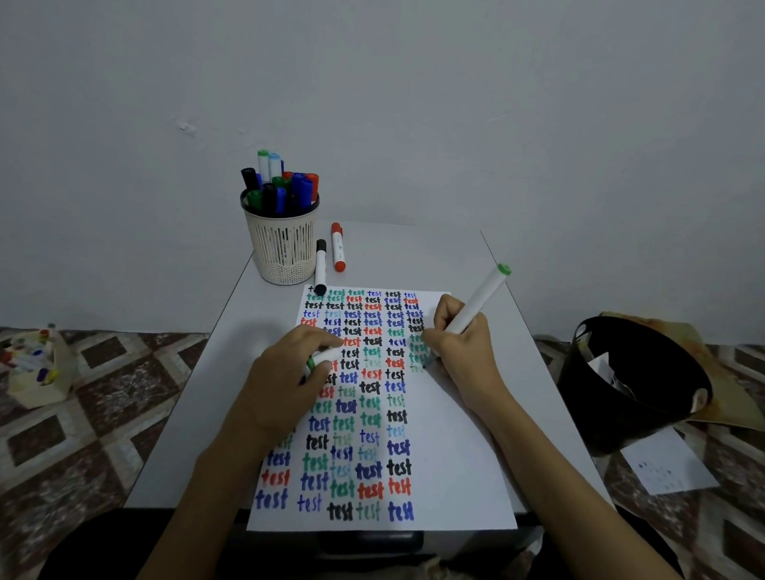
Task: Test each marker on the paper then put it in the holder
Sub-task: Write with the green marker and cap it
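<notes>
A white paper (452, 453) covered with columns of the word "test" in several colours lies on a small grey table (216, 383). My right hand (466, 352) grips a white marker with a green end (477, 301), its tip touching the paper at the right column. My left hand (285, 373) rests on the paper and holds the marker's white and green cap (321, 358). The cream mesh holder (281, 244), full of markers, stands at the table's back left. A black marker (320, 266) and a red marker (338, 246) lie beside it.
A black bin (628, 382) with scraps stands on the patterned floor to the right, with a marked sheet (668, 466) beside it. A cream box of markers (35, 364) sits on the floor at left. A bare wall rises behind the table.
</notes>
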Available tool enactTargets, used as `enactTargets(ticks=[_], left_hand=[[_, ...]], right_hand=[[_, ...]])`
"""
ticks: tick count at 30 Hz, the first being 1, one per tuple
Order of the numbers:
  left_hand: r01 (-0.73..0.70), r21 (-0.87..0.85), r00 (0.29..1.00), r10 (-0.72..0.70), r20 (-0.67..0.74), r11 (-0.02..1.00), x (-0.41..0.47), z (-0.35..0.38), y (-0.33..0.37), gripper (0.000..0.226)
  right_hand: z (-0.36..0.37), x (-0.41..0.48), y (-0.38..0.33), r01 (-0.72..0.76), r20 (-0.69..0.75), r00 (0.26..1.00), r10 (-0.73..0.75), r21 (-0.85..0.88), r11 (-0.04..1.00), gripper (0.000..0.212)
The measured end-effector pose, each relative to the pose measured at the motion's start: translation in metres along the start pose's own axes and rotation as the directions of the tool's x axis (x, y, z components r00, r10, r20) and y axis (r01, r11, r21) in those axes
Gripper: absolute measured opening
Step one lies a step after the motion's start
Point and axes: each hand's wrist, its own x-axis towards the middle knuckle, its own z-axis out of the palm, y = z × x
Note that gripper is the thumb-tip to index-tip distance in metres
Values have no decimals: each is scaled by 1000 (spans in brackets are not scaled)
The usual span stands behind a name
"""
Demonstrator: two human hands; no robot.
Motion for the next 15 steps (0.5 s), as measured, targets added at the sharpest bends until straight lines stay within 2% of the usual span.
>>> enactTargets(ticks=[4, 8, 10, 12, 15], left_hand=[[-21, -7, 1000, 21, -8, 1000, 0, -1, 1, 33], [5, -22, 999, -6, -53, 1000, 0, -1, 1, 31], [5, -31, 998, -7, -67, 1000, 0, -1, 1, 30], [-1, -61, 996, -5, -88, 998, 0, -3, 4, 29], [29, -148, 991, -48, -122, 989, 0, -7, 12, 30]], right_hand=[[-2, 1, 1, -17, 8, 1000, 17, 32, 999, 40], [-8, 3, 2, -3, -112, 993, 36, 285, 958, 36], [-9, 3, 0, -13, -115, 992, 60, 370, 929, 34], [-8, 3, -2, -41, -50, 996, 72, 456, 889, 28], [-3, 1, -4, -132, 128, 989, 69, 598, 790, 13]])
